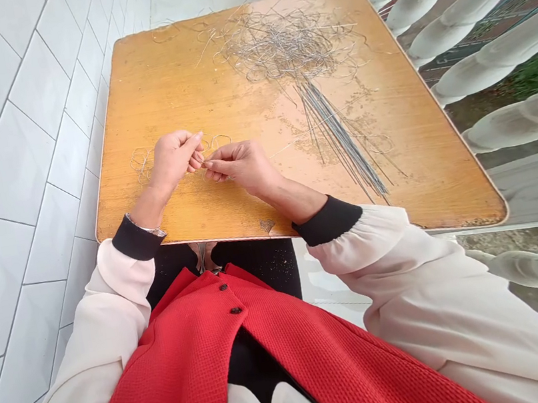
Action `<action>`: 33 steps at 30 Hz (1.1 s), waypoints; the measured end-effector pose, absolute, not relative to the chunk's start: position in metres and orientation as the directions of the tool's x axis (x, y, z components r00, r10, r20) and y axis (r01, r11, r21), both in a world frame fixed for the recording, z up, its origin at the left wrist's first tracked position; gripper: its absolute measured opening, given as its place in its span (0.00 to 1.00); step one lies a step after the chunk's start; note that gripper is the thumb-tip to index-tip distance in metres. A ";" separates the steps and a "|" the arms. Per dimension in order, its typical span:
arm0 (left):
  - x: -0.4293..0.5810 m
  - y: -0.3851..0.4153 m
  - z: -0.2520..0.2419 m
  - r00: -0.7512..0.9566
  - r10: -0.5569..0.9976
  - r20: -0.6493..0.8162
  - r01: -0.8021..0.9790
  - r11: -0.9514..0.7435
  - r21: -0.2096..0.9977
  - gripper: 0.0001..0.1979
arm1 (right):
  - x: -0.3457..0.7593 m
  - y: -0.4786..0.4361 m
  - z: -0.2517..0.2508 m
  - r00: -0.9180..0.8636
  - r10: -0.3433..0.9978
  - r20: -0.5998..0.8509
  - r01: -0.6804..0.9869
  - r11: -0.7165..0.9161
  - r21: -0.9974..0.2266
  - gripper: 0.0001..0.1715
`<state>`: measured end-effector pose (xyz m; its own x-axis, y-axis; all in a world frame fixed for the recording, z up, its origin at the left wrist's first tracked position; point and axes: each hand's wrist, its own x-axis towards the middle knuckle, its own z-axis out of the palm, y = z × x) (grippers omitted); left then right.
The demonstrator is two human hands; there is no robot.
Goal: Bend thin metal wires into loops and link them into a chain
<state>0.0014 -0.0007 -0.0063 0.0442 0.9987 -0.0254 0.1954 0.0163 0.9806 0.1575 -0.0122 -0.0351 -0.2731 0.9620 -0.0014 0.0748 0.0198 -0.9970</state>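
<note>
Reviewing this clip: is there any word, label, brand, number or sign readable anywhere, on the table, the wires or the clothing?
None can be read: the wooden tabletop shows only wear marks, the metal wires carry no visible marking, and the red knit vest shows only buttons.

No readable text, labels, brands, numbers or signs anywhere in this view.
</note>
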 end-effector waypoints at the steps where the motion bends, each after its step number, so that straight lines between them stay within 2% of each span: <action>1: 0.001 -0.001 -0.006 0.040 0.999 -0.032 0.195 0.024 0.981 0.19 | 0.157 -0.013 -0.035 -0.277 0.961 -0.003 0.069 0.017 -0.997 0.14; 11: -0.002 -0.001 -0.005 0.041 0.993 -0.113 0.162 0.105 0.981 0.18 | 0.159 -0.011 -0.039 -0.329 0.944 -0.012 0.027 -0.003 -1.000 0.15; 16: -0.002 0.001 -0.005 0.032 0.997 -0.063 0.147 0.058 0.987 0.18 | 0.163 -0.010 -0.032 -0.346 0.932 -0.104 -0.009 -0.114 -0.993 0.19; 20: -0.002 0.002 -0.006 0.036 0.999 0.011 0.184 -0.017 0.983 0.18 | 0.168 -0.007 -0.026 -0.261 0.956 -0.131 -0.044 -0.147 -0.988 0.22; 27: 0.000 0.004 -0.009 0.111 0.993 0.032 0.227 -0.057 0.972 0.18 | 0.168 -0.007 -0.030 -0.192 0.977 -0.097 -0.060 -0.111 -0.992 0.15; 33: -0.002 0.000 -0.004 0.165 0.986 -0.038 0.244 -0.004 0.970 0.18 | 0.167 -0.005 -0.033 -0.119 0.991 -0.063 -0.119 -0.078 -0.990 0.13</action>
